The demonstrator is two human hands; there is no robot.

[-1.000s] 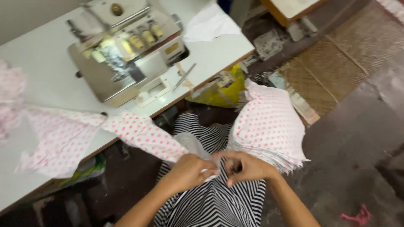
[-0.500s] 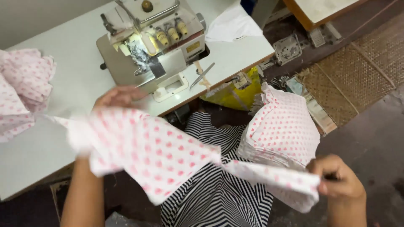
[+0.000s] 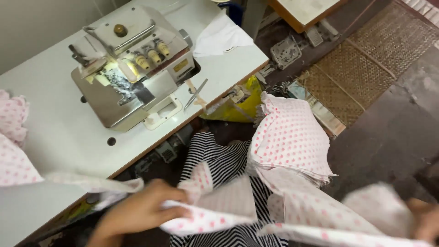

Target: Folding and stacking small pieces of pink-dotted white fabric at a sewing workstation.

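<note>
My left hand grips one end of a white cloth piece with pink dots, low over my striped lap. My right hand holds the other end at the lower right corner, blurred and partly cut off by the frame edge. The cloth stretches between both hands. A thick stack of the same dotted cloth pieces rests by my right knee. A grey overlock sewing machine stands on the white table ahead.
More dotted cloth lies piled at the table's left edge. Small snips and a white fabric scrap lie by the machine. A yellow bag hangs under the table. A woven mat covers the floor at right.
My left hand has dropped from the table edge down to my lap, and the right has swung further right. The cloth now hangs lower, stretched wide. The camera has shifted left.
</note>
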